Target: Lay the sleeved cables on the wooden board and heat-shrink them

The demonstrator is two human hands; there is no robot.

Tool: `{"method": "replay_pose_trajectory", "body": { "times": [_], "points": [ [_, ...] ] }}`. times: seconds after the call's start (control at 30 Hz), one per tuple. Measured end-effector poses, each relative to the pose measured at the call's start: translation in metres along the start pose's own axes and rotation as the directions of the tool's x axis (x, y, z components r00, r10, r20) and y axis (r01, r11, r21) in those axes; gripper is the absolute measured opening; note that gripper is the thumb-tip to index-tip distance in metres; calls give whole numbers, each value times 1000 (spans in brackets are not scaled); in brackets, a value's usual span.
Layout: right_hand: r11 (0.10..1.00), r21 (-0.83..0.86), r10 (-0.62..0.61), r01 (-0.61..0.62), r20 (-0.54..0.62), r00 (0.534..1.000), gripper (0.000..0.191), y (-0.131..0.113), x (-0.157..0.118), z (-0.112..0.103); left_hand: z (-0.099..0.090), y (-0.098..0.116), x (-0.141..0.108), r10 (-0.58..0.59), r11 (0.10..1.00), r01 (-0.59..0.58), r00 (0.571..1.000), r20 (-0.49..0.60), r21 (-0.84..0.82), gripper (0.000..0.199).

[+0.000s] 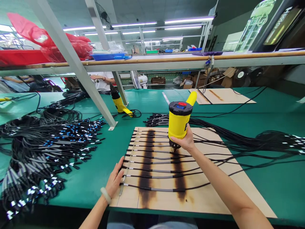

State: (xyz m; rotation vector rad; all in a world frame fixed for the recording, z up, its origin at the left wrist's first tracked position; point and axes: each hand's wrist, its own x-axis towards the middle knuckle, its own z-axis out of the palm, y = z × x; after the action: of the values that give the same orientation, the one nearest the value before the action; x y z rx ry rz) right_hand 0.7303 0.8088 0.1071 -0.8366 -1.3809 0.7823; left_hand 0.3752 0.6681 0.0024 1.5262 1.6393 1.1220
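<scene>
My right hand is wrapped round a yellow heat gun with a black, red-buttoned rear cap. Its black nozzle points down over cables laid side by side on a wooden board. Grey sleeves with black ends sit on these cables. Two dark scorch bands cross the board beneath them. My left hand, a pale bangle at the wrist, rests along the board's left edge by the cable ends, fingers stretched out and holding nothing visible.
A large heap of black cables covers the left of the green table. A second yellow heat gun stands behind the post. More cables run off right. Another scorched board lies behind. A shelf crosses above; people sit beyond.
</scene>
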Motion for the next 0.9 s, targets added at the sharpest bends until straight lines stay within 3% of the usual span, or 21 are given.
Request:
{"method": "replay_pose_trajectory", "body": {
  "times": [0.33,0.53,0.9],
  "points": [
    [999,42,-23,25,-35,999,68,-8,-7,1,1,-4,2,-13,1000,13,1000,-19,-5,76],
    [994,-95,-68,62,-59,996,68,-6,-8,-4,3,-2,2,-23,1000,23,1000,-3,13,80],
    [993,-83,-87,79,-98,991,66,-5,-9,-14,3,6,2,-30,998,29,999,12,46,86]
  ]
}}
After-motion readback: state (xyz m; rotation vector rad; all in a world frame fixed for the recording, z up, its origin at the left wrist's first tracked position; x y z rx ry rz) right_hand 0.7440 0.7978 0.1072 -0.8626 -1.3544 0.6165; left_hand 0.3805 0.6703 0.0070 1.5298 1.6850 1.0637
